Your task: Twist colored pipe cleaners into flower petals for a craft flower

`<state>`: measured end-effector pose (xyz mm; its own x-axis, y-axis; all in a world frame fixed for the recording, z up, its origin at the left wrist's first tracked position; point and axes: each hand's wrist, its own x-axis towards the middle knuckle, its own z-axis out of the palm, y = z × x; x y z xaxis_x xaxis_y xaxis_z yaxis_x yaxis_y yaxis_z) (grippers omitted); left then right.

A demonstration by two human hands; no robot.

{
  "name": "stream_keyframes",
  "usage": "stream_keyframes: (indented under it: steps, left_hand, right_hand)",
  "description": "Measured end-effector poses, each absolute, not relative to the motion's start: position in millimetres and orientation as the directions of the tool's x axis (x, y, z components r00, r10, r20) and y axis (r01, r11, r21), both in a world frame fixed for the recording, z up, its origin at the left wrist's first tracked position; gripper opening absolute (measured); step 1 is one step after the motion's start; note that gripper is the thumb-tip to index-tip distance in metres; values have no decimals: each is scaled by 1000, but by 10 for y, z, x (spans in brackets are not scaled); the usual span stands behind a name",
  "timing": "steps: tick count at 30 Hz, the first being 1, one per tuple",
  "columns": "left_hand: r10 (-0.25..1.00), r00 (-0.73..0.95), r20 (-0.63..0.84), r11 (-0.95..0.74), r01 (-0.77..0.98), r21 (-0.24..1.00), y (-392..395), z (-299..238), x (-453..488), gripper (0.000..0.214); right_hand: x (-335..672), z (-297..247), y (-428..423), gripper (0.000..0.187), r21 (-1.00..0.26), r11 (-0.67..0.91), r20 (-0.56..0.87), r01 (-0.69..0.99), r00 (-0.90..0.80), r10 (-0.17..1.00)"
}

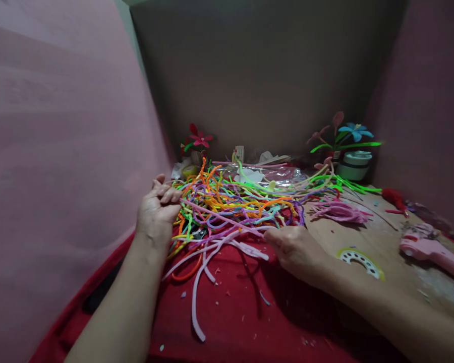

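Observation:
A tangled heap of pipe cleaners (234, 201) in orange, green, purple, yellow and pink lies on a red cloth (234, 312). My left hand (157, 212) rests at the heap's left edge with its fingers curled around a few strands. My right hand (293, 247) sits at the heap's near right side, thumb and fingers pinched on a pink pipe cleaner (227, 219) that runs up and left across the pile. Several pale pink strands (200, 282) trail toward me over the cloth.
A pink glue gun (431, 249) lies at the right on a wooden board (386, 237), beside a white and yellow curved stencil (359, 259). A bundle of pink strands (340, 210), a red flower (200, 138), a blue flower (353, 132) and a white jar (355, 165) stand behind. Pink walls close both sides.

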<state>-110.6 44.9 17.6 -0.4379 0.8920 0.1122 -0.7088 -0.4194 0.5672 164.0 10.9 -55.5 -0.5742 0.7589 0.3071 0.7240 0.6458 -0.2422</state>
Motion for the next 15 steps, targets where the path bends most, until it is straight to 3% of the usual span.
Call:
stream_keyframes:
  steps: [5,11,13,15]
  left_hand:
    - [932,-339,124,-327,-647,688,508,99,-812,25]
    - [969,-227,94,-156,-274,949,448,-73,-612,18]
    - [992,-110,58,-79,-197,977,414,-102,-591,19]
    - [998,-27,54,-58,-200,978,388,-107,-559,22]
  right_hand:
    - [1738,-526,232,22,-279,549,337,788,-455,824]
    - [1826,-487,295,26,-287,485,411,826,-351,841]
    - [1852,-462,316,26,-349,479,461,805,-298,836]
    - [1866,-435,345,24,-533,491,500,689,-212,840]
